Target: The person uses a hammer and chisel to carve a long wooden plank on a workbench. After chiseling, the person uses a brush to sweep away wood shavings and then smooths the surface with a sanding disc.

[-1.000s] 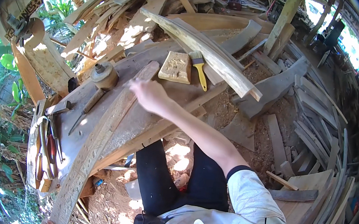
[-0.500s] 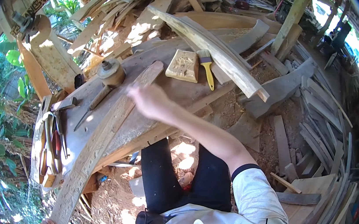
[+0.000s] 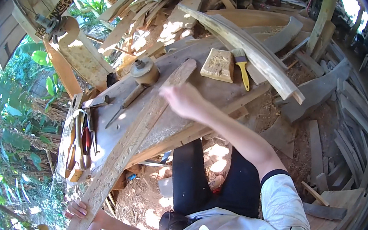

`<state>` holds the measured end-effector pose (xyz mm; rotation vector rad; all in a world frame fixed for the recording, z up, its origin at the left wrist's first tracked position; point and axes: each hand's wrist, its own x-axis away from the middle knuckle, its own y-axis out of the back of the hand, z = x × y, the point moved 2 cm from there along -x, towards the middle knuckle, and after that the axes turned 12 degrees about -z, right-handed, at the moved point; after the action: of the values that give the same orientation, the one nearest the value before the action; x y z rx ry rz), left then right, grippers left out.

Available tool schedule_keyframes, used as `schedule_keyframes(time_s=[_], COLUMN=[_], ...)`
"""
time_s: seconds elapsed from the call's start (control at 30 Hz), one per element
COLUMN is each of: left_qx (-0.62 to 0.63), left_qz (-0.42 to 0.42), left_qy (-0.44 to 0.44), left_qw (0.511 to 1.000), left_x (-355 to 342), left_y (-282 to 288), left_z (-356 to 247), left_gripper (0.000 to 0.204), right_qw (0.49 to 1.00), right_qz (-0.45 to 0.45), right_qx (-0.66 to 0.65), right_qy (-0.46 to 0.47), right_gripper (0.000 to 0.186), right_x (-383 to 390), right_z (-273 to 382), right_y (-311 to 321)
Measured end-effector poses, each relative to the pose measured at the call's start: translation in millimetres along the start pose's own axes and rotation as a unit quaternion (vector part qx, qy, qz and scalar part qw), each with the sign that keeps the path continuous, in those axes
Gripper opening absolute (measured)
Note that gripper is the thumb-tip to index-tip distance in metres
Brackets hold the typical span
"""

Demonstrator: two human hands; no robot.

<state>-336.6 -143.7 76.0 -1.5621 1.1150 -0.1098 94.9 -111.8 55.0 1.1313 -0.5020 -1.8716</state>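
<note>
A long, worn wooden plank point(image 3: 120, 153) lies slantwise across the workbench point(image 3: 121, 92), its near end reaching past the bench edge at lower left. My left hand point(image 3: 86, 219) grips that near end, fingers over one side and thumb at the other. Toward the far end, my right hand point(image 3: 181, 100) rests on the plank with fingers drawn together, slightly smeared. Whether they pinch the plank's edge or something small is hidden. Left of the plank are a round wooden mallet point(image 3: 145, 71) and a thin pointed tool with a wooden handle point(image 3: 131, 97).
A pale wood block point(image 3: 218, 65) and a yellow-handled brush point(image 3: 242, 69) lie on the bench's far side. Several hand tools point(image 3: 81, 144) fill a rack at its left edge. A long rough timber point(image 3: 245, 51) extends beyond. Stacked boards point(image 3: 352, 148) line the right.
The whole view has shifted, so everything sits farther right. My left hand and forearm now show more fully at lower left. My right hand stays near the same part of the plank.
</note>
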Motion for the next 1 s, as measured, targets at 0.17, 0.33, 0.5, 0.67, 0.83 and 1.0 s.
schedule_keyframes(time_s=[0.17, 0.33, 0.5, 0.67, 0.83, 1.0], left_qx=[0.076, 0.083, 0.139, 0.065, 0.031, 0.008], left_qz=[0.014, 0.108, 0.209, 0.183, 0.165, 0.151], left_qy=[0.057, 0.052, 0.048, 0.026, 0.011, 0.004], left_qw=[0.995, 0.989, 0.967, 0.981, 0.986, 0.989], left_x=[-34, -42, -71, -49, -43, -44], left_y=[32, 39, 95, 64, 58, 60], left_z=[0, 6, 7, 22, 31, 35], left_gripper=[0.058, 0.054, 0.04, 0.04, 0.04, 0.04], right_qw=[0.983, 0.987, 0.998, 0.995, 0.989, 0.996], right_qz=[-0.067, -0.115, -0.029, -0.065, -0.143, -0.076], right_qx=[0.167, 0.1, 0.049, 0.004, 0.016, -0.02], right_qy=[-0.038, -0.053, -0.014, -0.081, -0.03, 0.048], right_gripper=[0.02, 0.014, 0.012, 0.018, 0.02, 0.023], right_x=[-14, -18, -14, -9, 5, 28], right_z=[-56, -66, -7, -18, -8, 30], right_y=[-12, -1, -23, -3, -14, -25])
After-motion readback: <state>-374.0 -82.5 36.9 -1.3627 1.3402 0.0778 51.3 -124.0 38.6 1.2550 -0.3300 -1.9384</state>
